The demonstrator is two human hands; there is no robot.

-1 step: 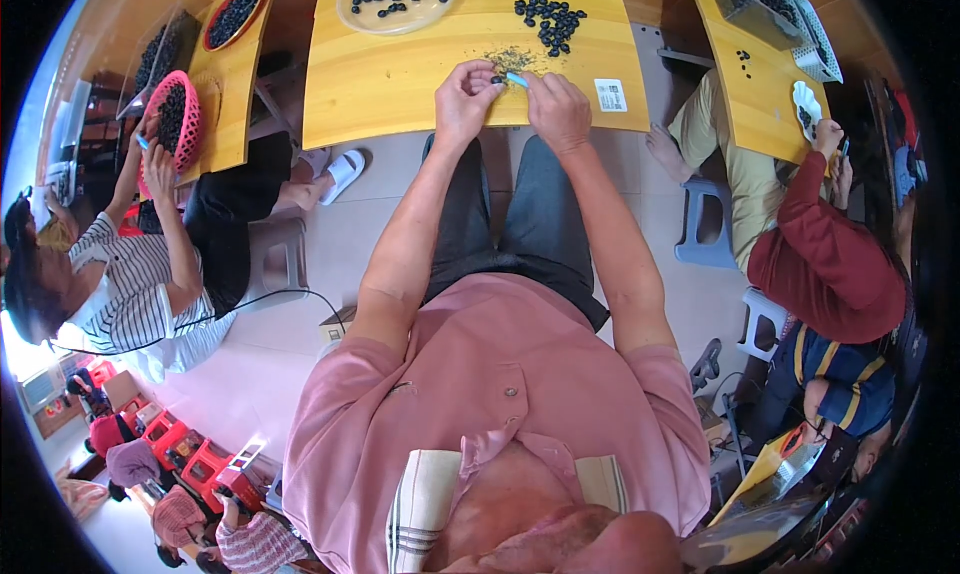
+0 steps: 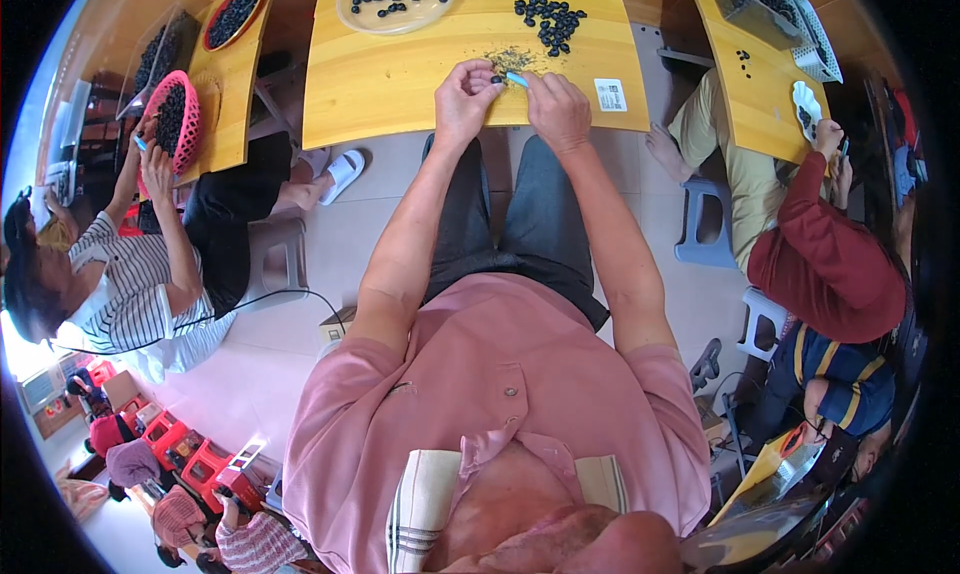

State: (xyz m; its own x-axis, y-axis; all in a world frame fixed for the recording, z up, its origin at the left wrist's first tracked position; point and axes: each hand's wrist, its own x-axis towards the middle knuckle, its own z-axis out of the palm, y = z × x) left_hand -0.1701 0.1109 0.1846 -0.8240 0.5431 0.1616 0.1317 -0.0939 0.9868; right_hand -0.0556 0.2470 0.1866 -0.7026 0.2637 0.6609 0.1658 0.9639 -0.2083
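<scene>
At the near edge of the yellow wooden table, my left hand pinches a small, dark, round nut-like piece between thumb and fingers. My right hand grips a slim tool with a light-blue handle; its end points left at the piece, and I cannot make out its tip. Just beyond the hands lie dark crumbs or shavings. A loose cluster of similar dark pieces is spread farther back. To its left, a shallow clear plate holds several more.
A white printed card lies right of my right hand. At the left table, a person in stripes works by a pink basket. On the right, a person in dark red sits by a white dish. A grey stool stands nearby.
</scene>
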